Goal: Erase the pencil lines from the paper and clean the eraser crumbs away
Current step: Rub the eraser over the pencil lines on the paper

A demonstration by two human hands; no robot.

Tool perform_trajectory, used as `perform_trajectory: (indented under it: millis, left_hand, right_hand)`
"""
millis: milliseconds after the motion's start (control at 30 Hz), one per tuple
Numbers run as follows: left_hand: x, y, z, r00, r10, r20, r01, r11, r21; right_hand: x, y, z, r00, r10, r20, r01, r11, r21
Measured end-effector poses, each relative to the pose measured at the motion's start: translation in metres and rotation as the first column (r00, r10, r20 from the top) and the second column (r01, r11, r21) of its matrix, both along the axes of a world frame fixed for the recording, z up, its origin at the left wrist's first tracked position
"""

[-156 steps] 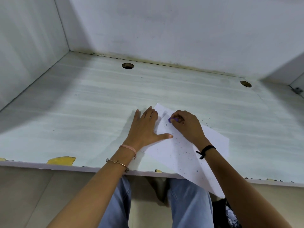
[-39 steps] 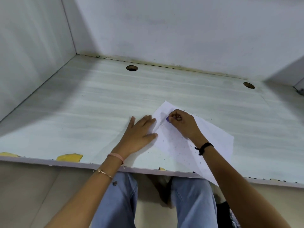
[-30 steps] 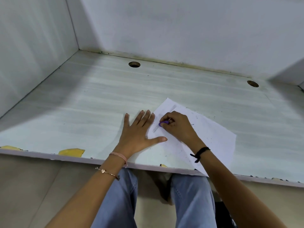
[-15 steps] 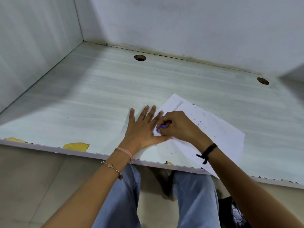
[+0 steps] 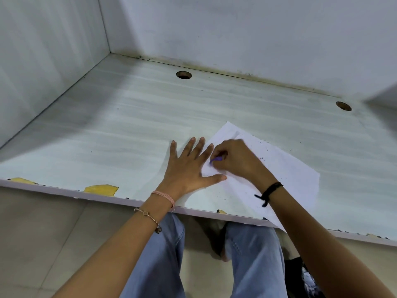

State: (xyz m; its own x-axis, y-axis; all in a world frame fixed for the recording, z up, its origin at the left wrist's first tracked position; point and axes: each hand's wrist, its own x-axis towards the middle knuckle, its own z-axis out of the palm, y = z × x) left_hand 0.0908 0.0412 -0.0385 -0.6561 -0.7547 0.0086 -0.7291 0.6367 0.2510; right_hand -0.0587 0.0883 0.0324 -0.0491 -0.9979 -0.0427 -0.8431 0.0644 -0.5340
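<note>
A white sheet of paper (image 5: 287, 173) lies askew on the pale desk (image 5: 129, 130), its near corner hanging over the front edge. Dark eraser crumbs (image 5: 263, 154) dot the sheet and the desk beside it. My left hand (image 5: 189, 166) lies flat with fingers spread, pressing the paper's left edge. My right hand (image 5: 236, 160) is closed on a small purple eraser (image 5: 216, 159), whose tip touches the paper just beside my left fingers. Any pencil lines under the hands are hidden.
Two round cable holes (image 5: 183, 74) (image 5: 343, 106) sit near the back wall. White walls close the desk at the left and rear. The front edge (image 5: 101, 188) has chipped yellow patches. My knees in blue jeans (image 5: 253, 254) are under the desk.
My right hand has rubbed the eraser from the paper's far corner down toward my left hand. The left hand stays flat on the sheet; the camera has tilted slightly.
</note>
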Motion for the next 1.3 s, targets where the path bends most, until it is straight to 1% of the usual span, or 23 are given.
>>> perform_trajectory:
  millis: [67, 200, 233, 333, 367, 433, 467, 500, 533, 600, 633, 733, 767, 833, 900, 933, 1033, 1067, 1100, 1167, 1200, 1233, 1300]
  left_hand:
    - [0.0, -0.001, 0.0, 1.0, -0.002, 0.007, 0.002, 1.0, -0.017]
    - [0.0, 0.0, 0.002, 1.0, 0.012, -0.006, -0.012, 1.0, 0.012]
    - [0.0, 0.0, 0.002, 1.0, 0.009, -0.004, -0.009, 1.0, 0.011]
    - [0.0, 0.0, 0.0, 1.0, -0.001, 0.011, 0.001, 1.0, -0.01]
    - [0.0, 0.0, 0.0, 1.0, 0.003, 0.009, -0.003, 1.0, -0.008]
    - [0.0, 0.0, 0.001, 1.0, 0.012, 0.001, -0.012, 1.0, 0.01]
    - [0.0, 0.0, 0.001, 1.0, 0.014, -0.001, -0.014, 1.0, 0.019]
    - [0.0, 0.0, 0.001, 1.0, 0.013, 0.001, -0.013, 1.0, 0.022]
    - [0.0, 0.0, 0.001, 1.0, 0.009, 0.006, -0.009, 1.0, 0.016]
    - [0.0, -0.001, 0.0, 1.0, 0.001, 0.017, -0.001, 1.0, -0.01]
    - [0.0, -0.001, 0.001, 1.0, 0.002, 0.017, -0.002, 1.0, -0.01]
    - [0.001, 0.001, 0.003, 1.0, 0.011, -0.006, -0.011, 0.999, 0.03]
    - [0.001, 0.002, 0.003, 1.0, 0.012, -0.008, -0.011, 0.999, 0.03]
    - [0.0, 0.001, 0.003, 1.0, 0.005, -0.009, -0.004, 1.0, 0.019]
    - [0.0, 0.0, 0.001, 1.0, 0.0, -0.004, 0.0, 1.0, 0.003]
    - [0.0, -0.001, 0.001, 1.0, 0.002, -0.005, -0.002, 1.0, 0.008]
    - [0.001, 0.001, 0.001, 1.0, 0.012, -0.017, -0.011, 0.999, 0.031]
    - [0.001, 0.001, 0.001, 1.0, 0.012, -0.016, -0.011, 0.999, 0.03]
    - [0.0, 0.0, 0.001, 1.0, 0.01, -0.016, -0.009, 1.0, 0.024]
    - [0.0, -0.001, 0.0, 1.0, 0.003, -0.005, -0.003, 1.0, 0.0]
    - [0.0, -0.001, 0.0, 1.0, 0.002, -0.001, -0.002, 1.0, -0.008]
    - [0.0, -0.001, 0.0, 1.0, 0.003, -0.001, -0.003, 1.0, -0.003]
    - [0.001, 0.0, 0.001, 1.0, 0.007, -0.006, -0.007, 1.0, 0.017]
  right_hand:
    - [0.003, 0.004, -0.001, 0.998, 0.063, 0.001, -0.063, 0.997, 0.044]
    - [-0.014, -0.007, 0.001, 0.996, -0.082, 0.02, 0.082, 0.996, -0.035]
    - [-0.011, -0.005, 0.001, 0.997, -0.068, 0.02, 0.069, 0.997, -0.032]
    - [0.001, 0.007, -0.002, 0.998, 0.058, 0.033, -0.06, 0.997, 0.048]
    - [-0.003, 0.006, -0.003, 0.999, 0.036, 0.04, -0.038, 0.998, 0.047]
    - [-0.015, -0.002, -0.002, 0.995, -0.081, 0.054, 0.082, 0.996, -0.018]
    - [-0.017, -0.004, -0.001, 0.992, -0.112, 0.053, 0.115, 0.992, -0.044]
    - [-0.015, -0.003, -0.001, 0.994, -0.103, 0.048, 0.105, 0.993, -0.046]
    - [-0.011, -0.001, -0.002, 0.998, -0.058, 0.037, 0.059, 0.998, -0.028]
    - [-0.003, 0.008, -0.003, 0.998, 0.048, 0.038, -0.05, 0.997, 0.055]
    - [-0.005, 0.007, -0.002, 0.998, 0.047, 0.042, -0.05, 0.996, 0.07]
    - [-0.021, -0.007, -0.001, 0.991, -0.118, 0.064, 0.12, 0.992, -0.033]
    - [-0.019, -0.008, -0.001, 0.989, -0.135, 0.058, 0.138, 0.989, -0.056]
    - [-0.008, -0.002, -0.003, 0.998, -0.049, 0.033, 0.049, 0.999, -0.022]
    - [-0.001, 0.005, -0.003, 0.998, 0.051, 0.04, -0.054, 0.996, 0.065]
    - [-0.005, 0.002, -0.003, 0.999, 0.03, 0.037, -0.032, 0.997, 0.066]
    - [-0.023, -0.012, 0.0, 0.989, -0.139, 0.057, 0.142, 0.989, -0.047]
    - [-0.021, -0.012, 0.001, 0.989, -0.14, 0.056, 0.143, 0.988, -0.059]
    - [-0.016, -0.009, 0.0, 0.994, -0.104, 0.044, 0.106, 0.993, -0.049]
    - [-0.004, 0.002, -0.002, 0.999, 0.008, 0.037, -0.01, 0.999, 0.034]
    - [-0.004, 0.005, -0.002, 0.998, 0.033, 0.047, -0.036, 0.997, 0.069]
    - [-0.009, 0.001, -0.003, 0.999, 0.014, 0.049, -0.017, 0.998, 0.067]
    - [-0.025, -0.01, -0.003, 0.992, -0.109, 0.064, 0.11, 0.994, -0.009]
